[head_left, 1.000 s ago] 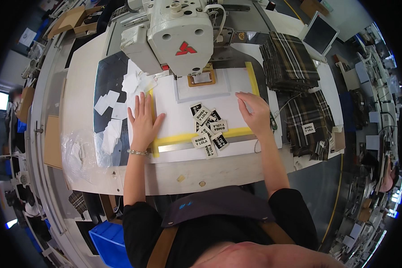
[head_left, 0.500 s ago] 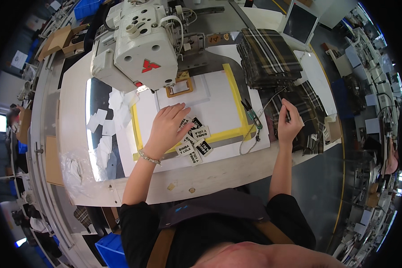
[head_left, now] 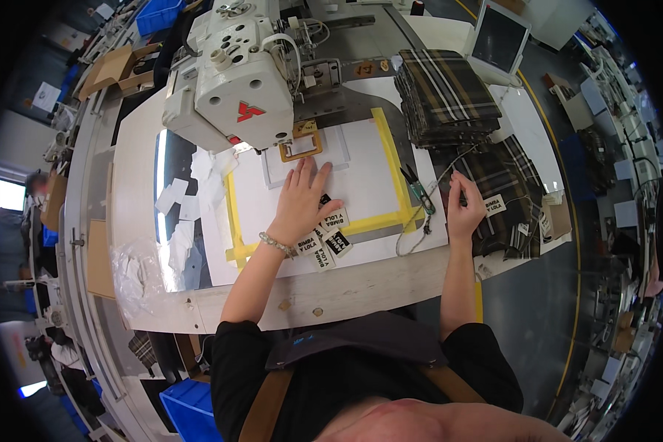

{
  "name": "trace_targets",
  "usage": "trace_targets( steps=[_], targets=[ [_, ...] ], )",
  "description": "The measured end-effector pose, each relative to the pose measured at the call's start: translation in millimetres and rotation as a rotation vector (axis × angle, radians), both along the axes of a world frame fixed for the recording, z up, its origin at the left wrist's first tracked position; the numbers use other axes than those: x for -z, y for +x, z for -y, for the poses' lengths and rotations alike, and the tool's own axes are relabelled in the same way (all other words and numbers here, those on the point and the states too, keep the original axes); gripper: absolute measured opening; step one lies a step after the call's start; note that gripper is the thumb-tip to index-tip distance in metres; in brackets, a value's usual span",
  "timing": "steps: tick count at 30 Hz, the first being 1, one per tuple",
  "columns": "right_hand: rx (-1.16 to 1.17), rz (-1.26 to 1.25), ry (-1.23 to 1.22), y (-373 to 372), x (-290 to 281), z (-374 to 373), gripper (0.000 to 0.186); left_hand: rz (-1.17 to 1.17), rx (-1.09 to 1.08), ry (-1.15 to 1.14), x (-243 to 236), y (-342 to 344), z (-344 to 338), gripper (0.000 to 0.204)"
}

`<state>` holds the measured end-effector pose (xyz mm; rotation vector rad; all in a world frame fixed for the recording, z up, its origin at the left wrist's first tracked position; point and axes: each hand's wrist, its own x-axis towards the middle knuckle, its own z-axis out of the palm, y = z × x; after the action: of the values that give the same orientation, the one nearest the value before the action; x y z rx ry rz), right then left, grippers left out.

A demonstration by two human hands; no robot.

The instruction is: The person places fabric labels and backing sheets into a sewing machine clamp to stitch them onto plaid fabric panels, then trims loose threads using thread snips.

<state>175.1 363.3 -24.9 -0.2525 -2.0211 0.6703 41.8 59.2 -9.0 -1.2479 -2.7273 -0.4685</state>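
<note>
My left hand [head_left: 302, 202] lies flat with fingers spread on the white sheet, fingertips just below a small orange frame [head_left: 314, 151]. Under and beside its palm is a loose pile of black and white fabric labels [head_left: 324, 255], partly covered. My right hand [head_left: 465, 210] is closed, fingers curled together, over the edge of folded plaid fabric [head_left: 493, 173]; what it holds, if anything, is hidden. Right beside it, a pale label [head_left: 493, 205] shows against the plaid. Thread snips with green handles [head_left: 420, 195] rest between my hands, a grey cord [head_left: 425, 228] next to them.
A white sewing machine head [head_left: 236, 96] overhangs the sheet, which has yellow tape [head_left: 394, 162] along its edges. Stacked plaid pieces [head_left: 449, 96] stand at the back right, before a screen [head_left: 499, 37]. White scraps [head_left: 210, 173] and a clear plastic bag [head_left: 136, 276] lie left.
My left hand has slid forward and right, its fingers spreading toward the orange frame. My right hand has lowered slightly toward me, and the pale label beside it now shows face up.
</note>
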Motion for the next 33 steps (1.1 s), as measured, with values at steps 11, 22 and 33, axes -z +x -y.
trace_targets(
  steps=[11, 22, 33],
  targets=[
    [0.005, -0.006, -0.091, -2, 2, 0, 0.014, -0.019, 0.05, -0.019, 1, -15, -3, 0.071],
    [-0.003, 0.037, 0.011, -2, -9, 11, 0.015, 0.0, -0.001, -0.01, -2, -11, 7, 0.07],
    [-0.457, 0.437, 0.433, -109, -2, 91, 0.032, 0.091, -0.014, 0.033, 2, -14, 27, 0.068]
  ],
)
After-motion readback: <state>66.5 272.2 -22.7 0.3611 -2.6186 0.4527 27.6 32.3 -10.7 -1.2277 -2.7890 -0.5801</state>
